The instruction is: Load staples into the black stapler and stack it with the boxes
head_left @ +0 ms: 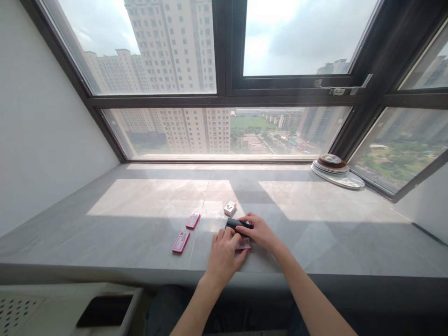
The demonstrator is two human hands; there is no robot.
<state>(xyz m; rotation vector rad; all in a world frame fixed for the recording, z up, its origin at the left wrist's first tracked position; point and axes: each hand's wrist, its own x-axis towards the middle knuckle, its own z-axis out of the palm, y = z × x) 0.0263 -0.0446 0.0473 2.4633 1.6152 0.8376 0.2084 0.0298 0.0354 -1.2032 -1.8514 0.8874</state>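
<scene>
In the head view, my right hand [258, 230] is closed around the right end of a dark, elongated object [235, 224] that looks like a black stapler. My left hand [226, 254] has its fingers curled against the near side of that object. Its thumb and forefinger grip a small pink-and-clear box [244, 244], partly hidden under the hands. Just beyond the stapler lies a small white box [230, 208] with a dark picture and a red spot. To the left of my hands, two flat pink boxes with white labels, one farther [192, 220] and one nearer [181, 242], lie apart.
The grey stone windowsill [133, 238] has its front edge close to my forearms. A stack of plates [332, 169] stands in the far right corner. Dark window frames [220, 101] rise behind the sill. A whitish cabinet-like unit [52, 303] sits below at the left.
</scene>
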